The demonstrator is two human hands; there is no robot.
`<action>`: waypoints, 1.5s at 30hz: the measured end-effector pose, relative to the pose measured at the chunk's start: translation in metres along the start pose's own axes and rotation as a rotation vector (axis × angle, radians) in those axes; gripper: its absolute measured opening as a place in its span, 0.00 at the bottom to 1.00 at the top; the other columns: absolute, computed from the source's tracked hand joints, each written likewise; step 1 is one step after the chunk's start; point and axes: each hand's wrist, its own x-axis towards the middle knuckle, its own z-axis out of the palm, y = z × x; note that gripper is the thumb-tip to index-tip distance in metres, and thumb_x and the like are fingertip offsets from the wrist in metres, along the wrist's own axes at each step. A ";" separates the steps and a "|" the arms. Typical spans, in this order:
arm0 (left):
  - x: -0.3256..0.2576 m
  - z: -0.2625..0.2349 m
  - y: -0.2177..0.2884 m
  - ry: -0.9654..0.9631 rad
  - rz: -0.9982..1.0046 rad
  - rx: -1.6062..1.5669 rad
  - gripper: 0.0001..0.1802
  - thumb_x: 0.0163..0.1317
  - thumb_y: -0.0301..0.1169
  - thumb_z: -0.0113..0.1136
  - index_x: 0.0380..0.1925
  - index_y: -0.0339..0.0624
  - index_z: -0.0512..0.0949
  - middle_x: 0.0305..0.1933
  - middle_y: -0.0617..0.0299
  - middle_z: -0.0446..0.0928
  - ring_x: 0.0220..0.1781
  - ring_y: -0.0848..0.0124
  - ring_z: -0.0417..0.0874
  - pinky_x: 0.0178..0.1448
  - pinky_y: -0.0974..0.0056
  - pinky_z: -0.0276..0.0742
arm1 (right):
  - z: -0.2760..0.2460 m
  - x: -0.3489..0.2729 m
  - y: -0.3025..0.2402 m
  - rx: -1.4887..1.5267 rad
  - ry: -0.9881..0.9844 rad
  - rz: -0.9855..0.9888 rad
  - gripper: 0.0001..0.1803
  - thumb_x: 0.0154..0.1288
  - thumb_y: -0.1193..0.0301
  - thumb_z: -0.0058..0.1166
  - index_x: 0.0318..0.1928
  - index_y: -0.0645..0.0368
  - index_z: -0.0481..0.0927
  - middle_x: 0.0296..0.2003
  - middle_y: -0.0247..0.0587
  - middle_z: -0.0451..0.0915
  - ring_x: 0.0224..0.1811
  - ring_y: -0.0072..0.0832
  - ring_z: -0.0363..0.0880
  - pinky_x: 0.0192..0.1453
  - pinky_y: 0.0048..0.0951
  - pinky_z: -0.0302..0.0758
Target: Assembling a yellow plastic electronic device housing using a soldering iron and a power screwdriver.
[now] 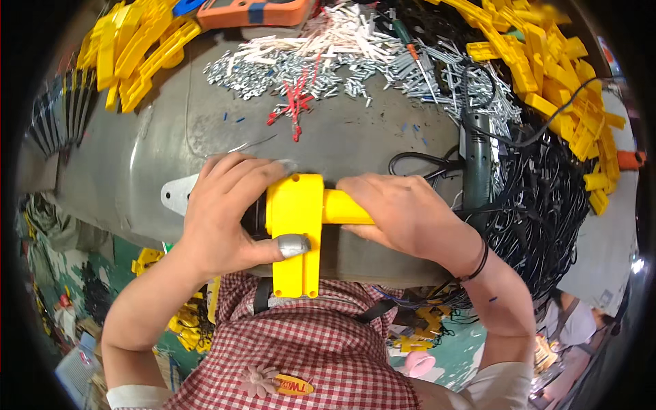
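One yellow housing (295,232) is clamped between two hands: the left hand (222,215) is wrapped over its body, hiding a dark part, and the right hand (403,208) is closed on its arm. Beyond the fingers, screws (321,72) are heaped uncountably.

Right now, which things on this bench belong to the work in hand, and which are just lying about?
In hand:
- yellow plastic housing, held by the left hand
- yellow handle piece, gripped by the right hand

Lying about:
- metal screws
- white plastic sticks
- green power tool
- stacked yellow parts
- orange meter
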 end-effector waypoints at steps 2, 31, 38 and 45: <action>-0.003 0.001 -0.003 -0.017 -0.052 -0.022 0.39 0.38 0.55 0.67 0.46 0.40 0.73 0.43 0.55 0.75 0.46 0.57 0.74 0.55 0.53 0.62 | 0.004 0.002 -0.008 -0.077 0.023 0.046 0.18 0.50 0.62 0.61 0.35 0.58 0.69 0.26 0.39 0.75 0.29 0.37 0.79 0.29 0.34 0.75; 0.070 0.031 0.059 -0.392 0.107 0.120 0.24 0.46 0.32 0.60 0.45 0.35 0.73 0.36 0.55 0.73 0.42 0.59 0.74 0.47 0.57 0.70 | -0.012 0.045 0.071 -0.190 0.297 0.169 0.07 0.51 0.76 0.53 0.32 0.64 0.71 0.32 0.48 0.72 0.37 0.46 0.74 0.42 0.40 0.74; 0.113 0.021 -0.015 -0.118 0.023 0.399 0.08 0.46 0.28 0.56 0.28 0.38 0.74 0.33 0.55 0.73 0.42 0.61 0.75 0.47 0.61 0.74 | -0.029 0.037 0.088 -0.051 0.346 0.338 0.06 0.52 0.76 0.53 0.33 0.61 0.76 0.30 0.49 0.76 0.35 0.47 0.76 0.38 0.41 0.73; 0.118 0.022 -0.026 -0.161 0.333 0.529 0.06 0.48 0.28 0.52 0.28 0.42 0.71 0.32 0.60 0.72 0.40 0.65 0.75 0.46 0.64 0.72 | -0.030 0.063 0.089 -0.425 0.316 0.135 0.07 0.50 0.77 0.53 0.33 0.61 0.76 0.31 0.45 0.74 0.37 0.42 0.76 0.40 0.39 0.74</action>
